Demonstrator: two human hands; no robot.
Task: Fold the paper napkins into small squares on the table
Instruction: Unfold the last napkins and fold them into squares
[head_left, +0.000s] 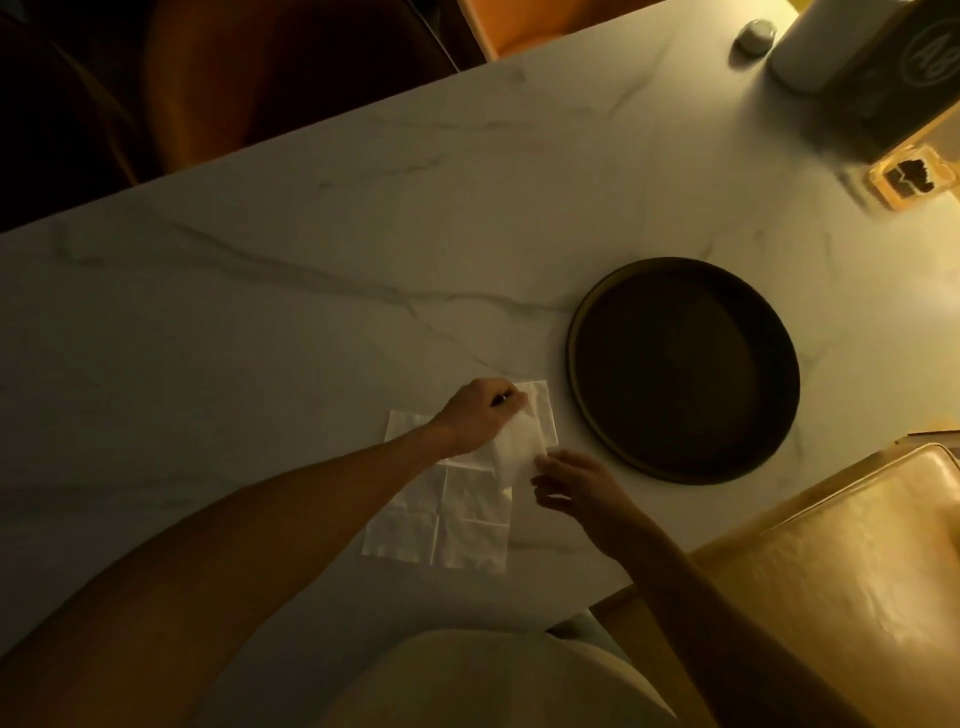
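A white paper napkin (447, 525) lies unfolded and creased on the marble table (260, 322), near its front edge. A smaller folded napkin (517, 444) is raised slightly over the unfolded one's far right corner. My left hand (480, 413) pinches the folded napkin's far edge from above. My right hand (574, 486) holds its near right corner with the fingertips. Another folded napkin (543, 402) lies flat beneath, partly hidden by my left hand.
A round dark tray (582, 374) sits just right of the napkins. A tan cushioned chair (831, 571) stands at the right. At the far right corner are a dark box (883, 78), a small round cap (756, 35) and an amber dish (914, 179).
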